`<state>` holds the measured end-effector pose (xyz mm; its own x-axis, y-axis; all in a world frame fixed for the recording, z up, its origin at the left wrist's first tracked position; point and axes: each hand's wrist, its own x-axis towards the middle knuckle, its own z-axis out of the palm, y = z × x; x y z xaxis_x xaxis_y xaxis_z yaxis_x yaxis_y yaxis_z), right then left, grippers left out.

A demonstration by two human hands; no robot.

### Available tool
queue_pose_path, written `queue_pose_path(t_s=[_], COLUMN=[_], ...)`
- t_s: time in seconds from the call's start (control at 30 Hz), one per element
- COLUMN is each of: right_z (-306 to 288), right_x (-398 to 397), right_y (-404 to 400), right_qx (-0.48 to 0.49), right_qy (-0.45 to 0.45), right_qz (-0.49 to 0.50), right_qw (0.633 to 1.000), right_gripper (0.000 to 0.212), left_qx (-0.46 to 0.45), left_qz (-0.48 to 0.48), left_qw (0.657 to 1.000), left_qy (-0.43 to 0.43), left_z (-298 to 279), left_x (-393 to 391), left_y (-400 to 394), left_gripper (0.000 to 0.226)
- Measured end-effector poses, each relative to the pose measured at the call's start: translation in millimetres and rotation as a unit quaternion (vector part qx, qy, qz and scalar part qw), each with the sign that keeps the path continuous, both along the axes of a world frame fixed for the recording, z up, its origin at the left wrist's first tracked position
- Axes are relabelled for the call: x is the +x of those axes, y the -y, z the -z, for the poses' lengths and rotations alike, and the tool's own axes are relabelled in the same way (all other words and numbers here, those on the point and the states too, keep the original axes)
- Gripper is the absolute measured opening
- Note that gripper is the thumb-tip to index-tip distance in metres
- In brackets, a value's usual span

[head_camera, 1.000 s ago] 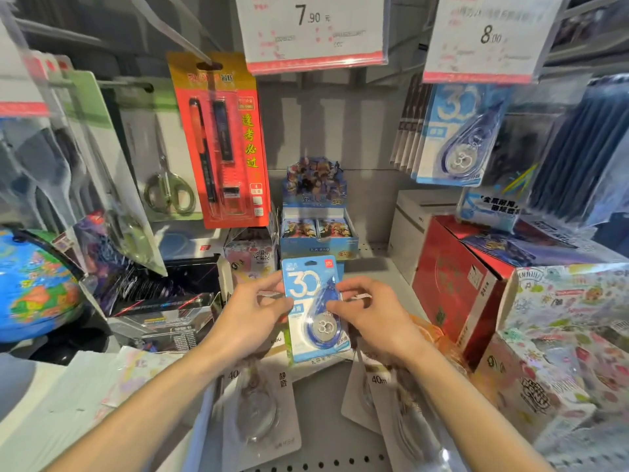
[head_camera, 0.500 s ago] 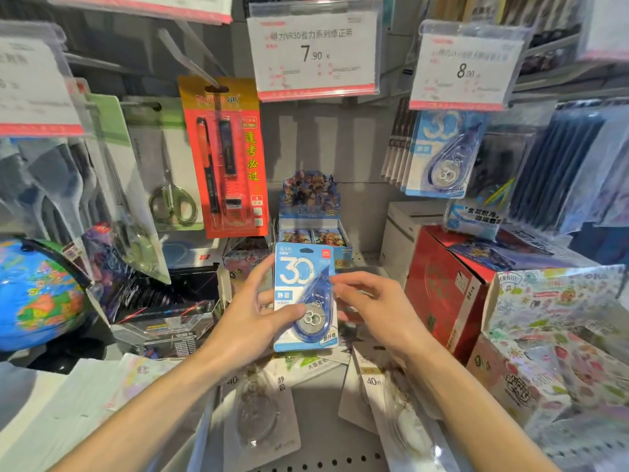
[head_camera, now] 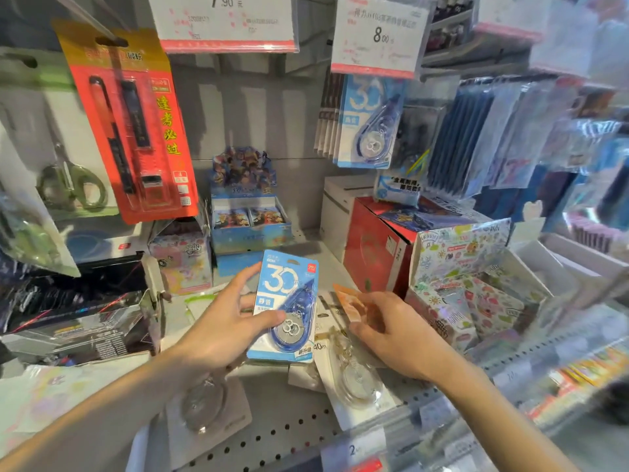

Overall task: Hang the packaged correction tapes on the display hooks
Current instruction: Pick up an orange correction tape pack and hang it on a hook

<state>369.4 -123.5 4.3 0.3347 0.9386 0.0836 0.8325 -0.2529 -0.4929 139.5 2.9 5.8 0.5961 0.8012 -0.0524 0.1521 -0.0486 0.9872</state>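
My left hand (head_camera: 218, 330) holds a blue packaged correction tape (head_camera: 286, 301) upright above the shelf, thumb across its front. My right hand (head_camera: 394, 335) is apart from it, lower right, with fingers curled on an orange-topped package (head_camera: 345, 299) lying among the loose packs. More white packaged tapes lie flat on the shelf, one (head_camera: 355, 379) under my right wrist and one (head_camera: 207, 403) under my left forearm. Several matching blue packs (head_camera: 371, 124) hang on a display hook under the 8.00 price tag (head_camera: 377, 35).
A red pen pack (head_camera: 126, 124) and scissors (head_camera: 71, 185) hang at the left. Card boxes (head_camera: 250, 212) stand at the back. A red box (head_camera: 371, 247) and patterned boxes (head_camera: 459, 267) crowd the right. The perforated shelf (head_camera: 279, 434) runs along the front.
My right hand has let go of the blue pack and dropped right onto the loose packs on the shelf. My left hand alone keeps the blue pack.
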Motion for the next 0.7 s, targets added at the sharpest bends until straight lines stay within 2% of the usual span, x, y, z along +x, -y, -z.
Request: queue_pose_path(t_s=[0.13, 0.27, 0.47, 0.53, 0.6, 0.7], right_z=[10, 9, 9, 7, 2, -3], right_x=[-5, -9, -24, -27, -30, -36], right_y=[6, 5, -9, -16, -21, -23], right_qx=[0.007, 0.034, 0.087, 0.07, 0.012, -0.038], right_qy=[-0.003, -0.06, -0.049, -0.033, -0.003, 0.023], right_qz=[0.0, -0.02, -0.074, -0.072, -0.058, -0.074], right_qw=[1.0, 0.997, 0.992, 0.994, 0.998, 0.996], right_gripper=[0.056, 0.059, 0.038, 0.045, 0.052, 0.036], left_qx=[0.004, -0.013, -0.005, -0.008, -0.005, 0.004], left_qz=[-0.008, -0.021, -0.054, -0.062, -0.064, -0.064], left_qw=[0.999, 0.999, 0.998, 0.997, 0.997, 0.997], left_qy=[-0.038, -0.029, -0.037, -0.036, -0.039, -0.044], left_z=[5, 4, 0, 0, 2, 6], left_x=[-1, -8, -29, -35, -38, -41], left_y=[-1, -2, -6, -8, -8, -7], left_gripper=[0.082, 0.082, 0.077, 0.077, 0.077, 0.076])
